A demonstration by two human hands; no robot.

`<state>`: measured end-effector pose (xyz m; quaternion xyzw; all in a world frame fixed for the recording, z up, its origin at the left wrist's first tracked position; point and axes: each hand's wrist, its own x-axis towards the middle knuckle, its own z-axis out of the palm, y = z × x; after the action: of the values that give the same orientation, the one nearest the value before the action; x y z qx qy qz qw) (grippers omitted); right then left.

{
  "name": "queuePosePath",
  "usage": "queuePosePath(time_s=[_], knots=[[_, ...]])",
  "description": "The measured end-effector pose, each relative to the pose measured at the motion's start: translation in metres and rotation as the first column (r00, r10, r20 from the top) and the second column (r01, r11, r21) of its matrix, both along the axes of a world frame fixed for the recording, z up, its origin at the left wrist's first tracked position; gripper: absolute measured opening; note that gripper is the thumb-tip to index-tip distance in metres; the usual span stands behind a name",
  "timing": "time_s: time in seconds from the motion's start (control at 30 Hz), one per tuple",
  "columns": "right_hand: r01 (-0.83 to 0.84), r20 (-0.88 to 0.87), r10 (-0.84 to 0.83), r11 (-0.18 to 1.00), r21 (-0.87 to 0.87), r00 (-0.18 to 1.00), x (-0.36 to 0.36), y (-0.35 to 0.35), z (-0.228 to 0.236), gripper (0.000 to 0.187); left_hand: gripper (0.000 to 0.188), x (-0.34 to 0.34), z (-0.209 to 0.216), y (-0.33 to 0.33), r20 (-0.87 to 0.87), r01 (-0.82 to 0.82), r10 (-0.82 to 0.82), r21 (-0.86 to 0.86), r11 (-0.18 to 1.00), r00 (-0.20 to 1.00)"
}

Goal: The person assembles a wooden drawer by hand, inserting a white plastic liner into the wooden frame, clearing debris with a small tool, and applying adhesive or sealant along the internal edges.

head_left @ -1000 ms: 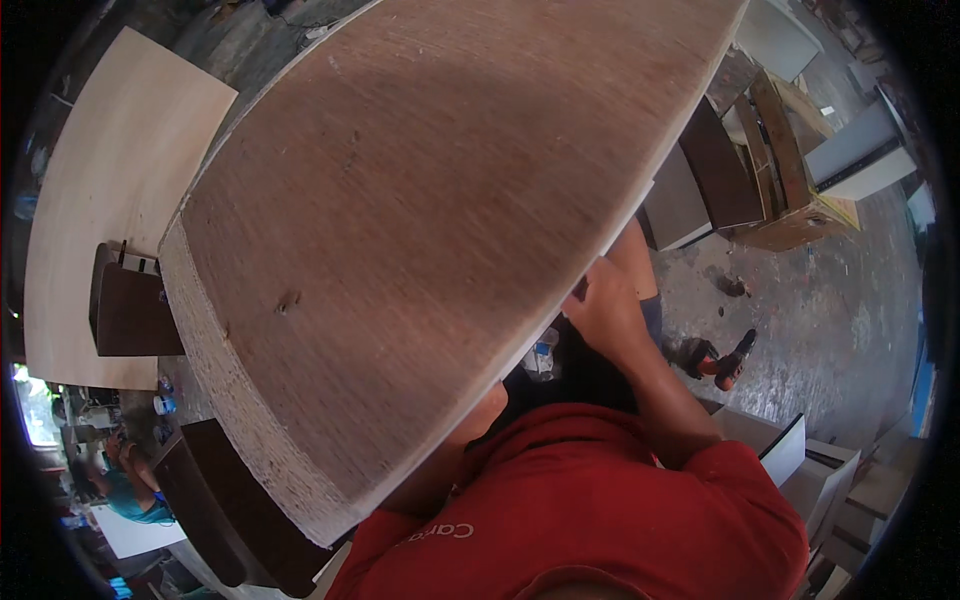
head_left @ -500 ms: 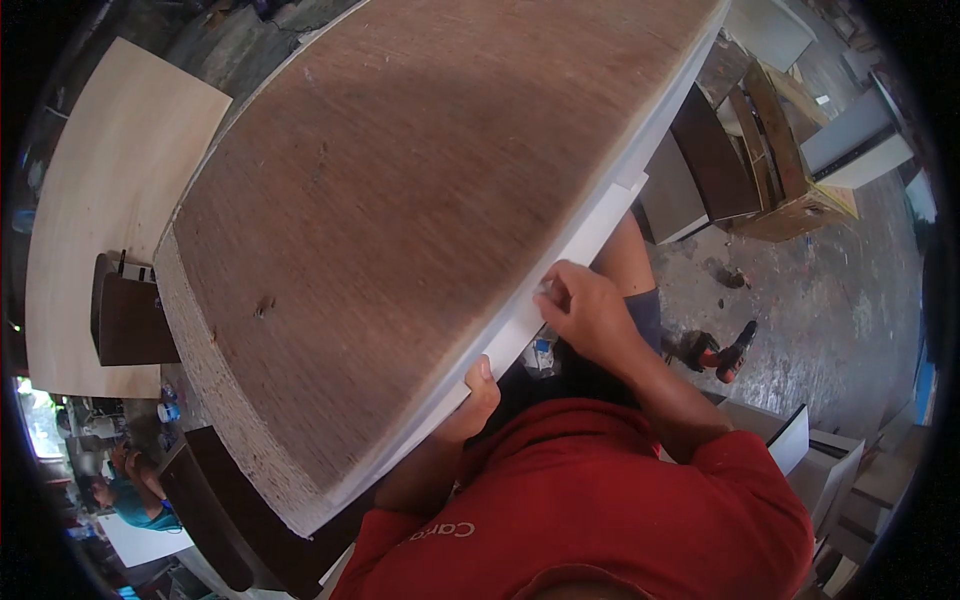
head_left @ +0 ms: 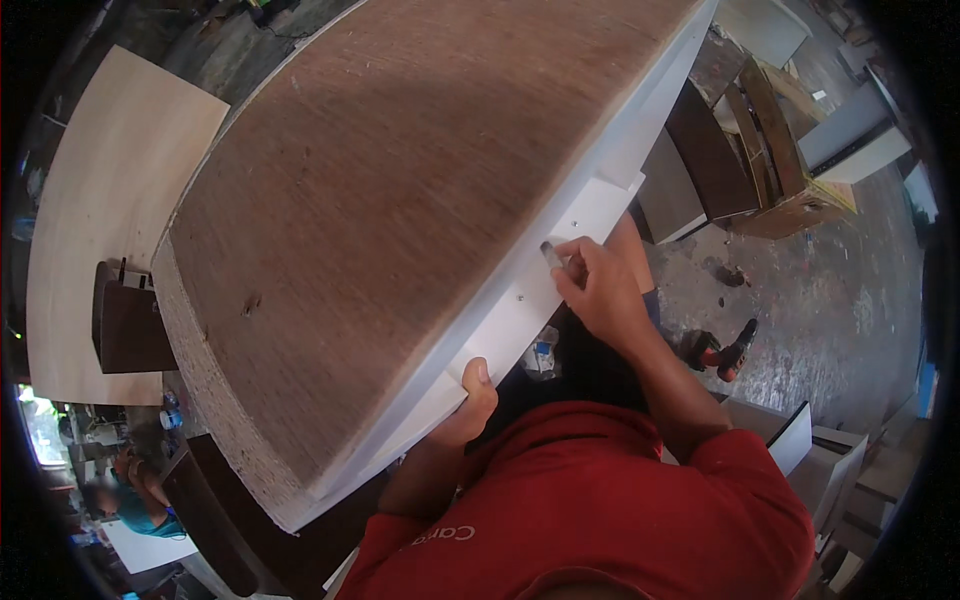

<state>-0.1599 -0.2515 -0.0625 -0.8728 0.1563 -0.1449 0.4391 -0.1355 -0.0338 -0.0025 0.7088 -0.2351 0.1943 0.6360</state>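
Observation:
A large brown wooden panel (head_left: 400, 190) with a rough pale edge at its left end fills the middle of the view. Along its near right side runs a white strip (head_left: 490, 320) with small screw heads (head_left: 520, 297) in it. My left hand (head_left: 470, 408) grips the strip near its lower end, thumb on the white face and fingers hidden beneath. Farther up the strip, my right hand (head_left: 598, 290) pinches a small greyish piece (head_left: 551, 254) against the white face, between two screws. Its exact kind cannot be made out.
A cordless drill (head_left: 738, 350) lies on the floor at right, near wooden drawer frames (head_left: 765, 150). Pale plywood (head_left: 120, 220) stands at left beside a dark brown piece (head_left: 135, 325). Another person (head_left: 140, 500) sits at lower left. White cabinet parts (head_left: 830, 455) stand at lower right.
My right hand has moved slightly up and right along the strip, uncovering the screws and the greyish piece. The panel has shifted a little left; my left hand keeps its grip.

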Motion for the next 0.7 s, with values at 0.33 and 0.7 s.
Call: queuePosePath(time_s=[0.33, 0.7], knots=[[-0.006, -0.043, 0.007, 1.000, 0.030, 0.999, 0.002, 0.004, 0.008, 0.026, 0.023, 0.000, -0.011, 0.008, -0.039, -0.002, 0.004, 0.051, 0.999, 0.999], [-0.102, -0.081, 0.107, 0.993, 0.063, 0.991, -0.003, 0.007, 0.018, 0.023, 0.016, 0.004, -0.013, 0.004, 0.100, -0.081, 0.076, 0.050, 0.995, 0.992]])
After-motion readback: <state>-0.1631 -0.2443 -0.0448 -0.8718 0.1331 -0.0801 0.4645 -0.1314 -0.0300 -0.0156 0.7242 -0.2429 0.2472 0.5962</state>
